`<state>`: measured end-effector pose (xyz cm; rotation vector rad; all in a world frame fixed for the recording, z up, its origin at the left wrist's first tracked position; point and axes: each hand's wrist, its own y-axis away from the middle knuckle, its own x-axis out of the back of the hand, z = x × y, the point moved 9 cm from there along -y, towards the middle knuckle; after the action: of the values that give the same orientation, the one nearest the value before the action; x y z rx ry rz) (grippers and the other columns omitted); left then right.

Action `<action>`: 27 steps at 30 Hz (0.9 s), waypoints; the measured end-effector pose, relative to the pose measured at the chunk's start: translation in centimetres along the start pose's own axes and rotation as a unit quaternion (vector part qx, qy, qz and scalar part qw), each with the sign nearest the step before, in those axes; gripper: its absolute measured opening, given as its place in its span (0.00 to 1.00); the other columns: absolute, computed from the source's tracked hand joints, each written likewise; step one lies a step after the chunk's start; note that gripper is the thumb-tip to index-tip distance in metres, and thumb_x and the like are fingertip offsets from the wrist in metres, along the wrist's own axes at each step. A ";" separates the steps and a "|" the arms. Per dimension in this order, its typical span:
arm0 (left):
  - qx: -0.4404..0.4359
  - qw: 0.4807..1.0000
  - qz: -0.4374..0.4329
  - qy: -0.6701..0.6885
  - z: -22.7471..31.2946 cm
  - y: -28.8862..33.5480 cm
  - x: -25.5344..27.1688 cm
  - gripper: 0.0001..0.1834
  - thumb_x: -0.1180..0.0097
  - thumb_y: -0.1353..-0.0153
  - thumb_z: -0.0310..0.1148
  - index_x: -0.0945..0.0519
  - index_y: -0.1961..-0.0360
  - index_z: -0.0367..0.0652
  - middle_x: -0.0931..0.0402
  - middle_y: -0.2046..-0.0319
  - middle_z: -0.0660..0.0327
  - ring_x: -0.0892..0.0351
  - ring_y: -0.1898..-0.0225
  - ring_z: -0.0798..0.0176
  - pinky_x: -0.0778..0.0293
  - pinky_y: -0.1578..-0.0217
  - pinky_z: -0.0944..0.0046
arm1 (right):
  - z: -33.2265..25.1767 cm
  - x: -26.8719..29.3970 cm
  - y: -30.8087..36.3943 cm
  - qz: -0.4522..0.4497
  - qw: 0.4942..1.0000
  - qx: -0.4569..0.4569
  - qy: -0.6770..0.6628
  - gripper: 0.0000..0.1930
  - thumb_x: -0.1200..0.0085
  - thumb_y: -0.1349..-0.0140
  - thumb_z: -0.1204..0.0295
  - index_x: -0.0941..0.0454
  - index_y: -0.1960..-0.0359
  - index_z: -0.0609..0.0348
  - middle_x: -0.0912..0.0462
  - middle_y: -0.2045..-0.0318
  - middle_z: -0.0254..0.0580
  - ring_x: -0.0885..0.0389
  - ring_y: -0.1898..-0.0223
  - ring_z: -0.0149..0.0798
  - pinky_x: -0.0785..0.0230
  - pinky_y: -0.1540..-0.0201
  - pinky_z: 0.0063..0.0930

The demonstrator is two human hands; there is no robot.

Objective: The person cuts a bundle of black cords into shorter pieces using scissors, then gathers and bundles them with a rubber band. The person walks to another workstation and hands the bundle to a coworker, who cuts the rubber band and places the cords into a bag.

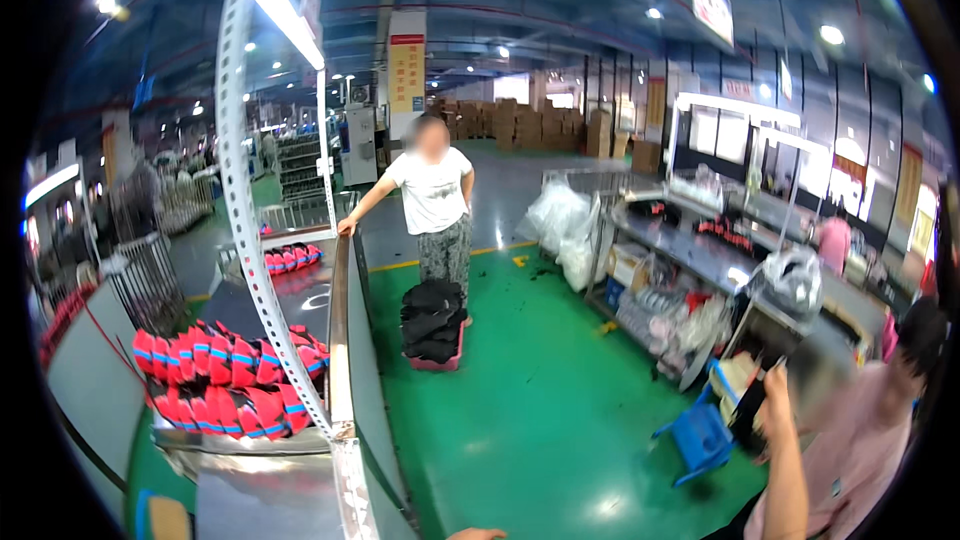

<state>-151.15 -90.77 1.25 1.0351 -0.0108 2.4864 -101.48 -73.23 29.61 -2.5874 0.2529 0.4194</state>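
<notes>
Only a sliver of my left hand (478,534) shows at the bottom edge, and its fingers are mostly cut off. On the right, a bare forearm rises from the lower edge to my right hand (776,402), in front of a person in a pink shirt (860,455). Its fingers are closed, with a small pale bit at their tips that I cannot make out. Close to that hand are a blue plastic stool (698,438) and a cream and black cloth bundle (738,390).
Left, a metal-framed workbench (335,340) carries rows of red-and-black padded pieces (225,360). A person in a white shirt (432,190) stands at its far end by a pink crate (436,360) of black pieces. A cluttered table (680,240) stands right of the green floor (510,430).
</notes>
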 end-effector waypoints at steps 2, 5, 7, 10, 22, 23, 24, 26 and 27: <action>-0.004 1.000 0.004 0.003 0.5 0.9 1.9 0.24 0.46 0.45 0.49 0.25 0.52 0.46 0.22 0.62 0.48 0.23 0.59 0.47 0.27 0.60 0.52 | 1.2 -5.7 1.1 -0.103 0.993 -0.043 0.027 0.16 0.48 0.39 0.69 0.32 0.51 0.60 0.24 0.63 0.40 0.24 0.61 0.36 0.30 0.56 0.31; 0.006 0.990 -0.010 -0.138 2.5 2.5 3.4 0.23 0.45 0.45 0.47 0.25 0.51 0.48 0.22 0.64 0.49 0.22 0.60 0.46 0.27 0.61 0.50 | 4.1 -11.1 4.4 -0.149 0.982 -0.118 -0.014 0.19 0.44 0.42 0.66 0.32 0.52 0.61 0.24 0.64 0.42 0.24 0.60 0.39 0.31 0.55 0.34; 0.038 0.989 -0.037 -0.135 0.9 1.4 3.2 0.23 0.45 0.46 0.46 0.26 0.51 0.47 0.22 0.63 0.48 0.23 0.61 0.45 0.27 0.62 0.48 | 5.6 -13.8 6.7 -0.200 0.968 -0.148 -0.033 0.20 0.43 0.42 0.65 0.33 0.52 0.62 0.24 0.63 0.43 0.24 0.60 0.40 0.32 0.54 0.34; 0.056 0.987 0.009 -0.148 1.2 1.1 4.2 0.22 0.45 0.46 0.46 0.25 0.55 0.43 0.23 0.63 0.46 0.24 0.60 0.45 0.28 0.61 0.47 | 9.0 -17.0 10.7 -0.243 0.948 -0.189 -0.079 0.20 0.45 0.41 0.65 0.33 0.51 0.63 0.24 0.62 0.45 0.25 0.58 0.41 0.34 0.51 0.36; 0.009 0.977 0.213 0.012 4.9 2.5 8.2 0.19 0.45 0.43 0.42 0.24 0.56 0.40 0.23 0.62 0.48 0.23 0.60 0.47 0.28 0.60 0.55 | 11.3 -26.7 22.1 -0.327 0.862 -0.309 -0.234 0.17 0.53 0.36 0.69 0.34 0.49 0.64 0.26 0.56 0.48 0.29 0.51 0.42 0.40 0.45 0.36; 0.015 0.975 0.219 0.023 5.2 2.3 8.0 0.19 0.45 0.43 0.41 0.24 0.56 0.40 0.23 0.62 0.48 0.23 0.60 0.46 0.27 0.60 0.55 | 11.0 -27.0 22.3 -0.337 0.860 -0.306 -0.233 0.17 0.53 0.35 0.68 0.34 0.49 0.64 0.26 0.56 0.47 0.29 0.51 0.42 0.40 0.45 0.35; 0.022 0.973 0.225 0.034 5.1 2.2 8.0 0.18 0.45 0.43 0.41 0.24 0.56 0.40 0.23 0.63 0.48 0.23 0.61 0.46 0.27 0.61 0.56 | 10.6 -27.3 22.6 -0.341 0.854 -0.312 -0.239 0.17 0.53 0.36 0.68 0.34 0.49 0.64 0.26 0.56 0.46 0.28 0.51 0.41 0.40 0.45 0.35; 0.012 0.972 0.231 0.048 4.8 2.0 7.7 0.17 0.46 0.42 0.39 0.23 0.56 0.40 0.22 0.63 0.48 0.22 0.62 0.49 0.26 0.62 0.58 | 10.1 -27.9 23.0 -0.350 0.843 -0.323 -0.250 0.17 0.53 0.36 0.68 0.34 0.49 0.64 0.26 0.56 0.45 0.28 0.51 0.41 0.40 0.45 0.35; 0.014 0.972 0.227 0.062 5.0 1.9 7.7 0.17 0.46 0.42 0.38 0.23 0.55 0.41 0.22 0.62 0.49 0.21 0.62 0.50 0.26 0.62 0.58 | 9.9 -27.9 23.0 -0.352 0.842 -0.323 -0.251 0.17 0.52 0.36 0.67 0.34 0.49 0.64 0.26 0.56 0.44 0.28 0.51 0.40 0.40 0.45 0.35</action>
<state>-153.37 -90.32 10.39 0.9713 -0.1962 2.9664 -135.86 -85.09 20.57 -2.7819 -1.1753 0.9859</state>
